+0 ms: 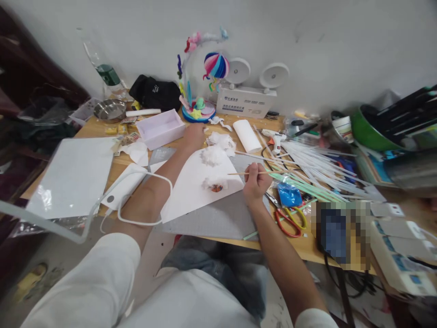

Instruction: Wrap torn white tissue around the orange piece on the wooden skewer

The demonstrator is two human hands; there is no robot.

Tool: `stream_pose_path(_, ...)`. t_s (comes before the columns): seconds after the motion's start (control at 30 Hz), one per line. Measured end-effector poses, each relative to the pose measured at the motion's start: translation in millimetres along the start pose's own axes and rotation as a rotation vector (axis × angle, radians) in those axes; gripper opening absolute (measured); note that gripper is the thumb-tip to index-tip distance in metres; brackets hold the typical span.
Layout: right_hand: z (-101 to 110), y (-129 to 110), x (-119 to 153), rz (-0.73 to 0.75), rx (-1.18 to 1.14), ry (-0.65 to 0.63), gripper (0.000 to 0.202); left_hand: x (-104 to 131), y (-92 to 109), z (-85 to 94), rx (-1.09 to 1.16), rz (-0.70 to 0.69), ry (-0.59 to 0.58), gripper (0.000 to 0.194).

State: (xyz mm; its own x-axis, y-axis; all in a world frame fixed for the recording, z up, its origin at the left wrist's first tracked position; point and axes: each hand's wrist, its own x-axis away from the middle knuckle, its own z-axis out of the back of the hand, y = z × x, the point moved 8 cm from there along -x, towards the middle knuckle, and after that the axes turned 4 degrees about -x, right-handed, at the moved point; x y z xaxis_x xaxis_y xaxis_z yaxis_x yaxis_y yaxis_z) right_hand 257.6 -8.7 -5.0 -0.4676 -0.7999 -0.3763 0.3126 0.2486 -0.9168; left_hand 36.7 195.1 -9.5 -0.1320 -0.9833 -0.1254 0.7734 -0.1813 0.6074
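In the head view, my right grip (256,183) is pinched together on a thin stick (241,173), held partway along, probably so I can steer the tip pointing left over the white paper (184,187). Left of this grip lie a fluffy white tuft (211,156), farther from me than the stick, and a small brown-orange thing (216,187) set in more fluff, nearer me. The paper likely sits beneath both to keep loose bits off the grey mat (205,223). My left grip (194,135) is just beside the lilac box (160,130); I cannot tell whether it is apart or closed on something. Scissors (288,222) lie on the worktop (303,250) near and right of my right grip, the glue gun (276,139) beyond it, presumably handy without covering the paper.
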Motion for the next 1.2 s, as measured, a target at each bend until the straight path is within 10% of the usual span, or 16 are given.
stream_pose_path(0.27, -6, -10, -7, -0.086, -0.361, -0.001, 0.056, 93, 14, -3.2, 0.949, 0.263, -0.221, 0.021)
stream_pose_path(0.57, -55, -11, 29, -0.582, -0.552, -0.387, 0.044, 177, 53, -27.8, 1.264, 0.344, -0.382, 0.044)
stream_pose_path(0.83, -48, -2, 29, -0.487, -0.415, -0.335, 0.027, 181, 52, -32.1, 1.168, 0.287, -0.327, 0.036)
stream_pose_path(1.2, -46, -9, 28, -0.415, -0.265, -0.405, 0.027, 192, 71, 0.2, 0.725, -0.148, -0.098, 0.044)
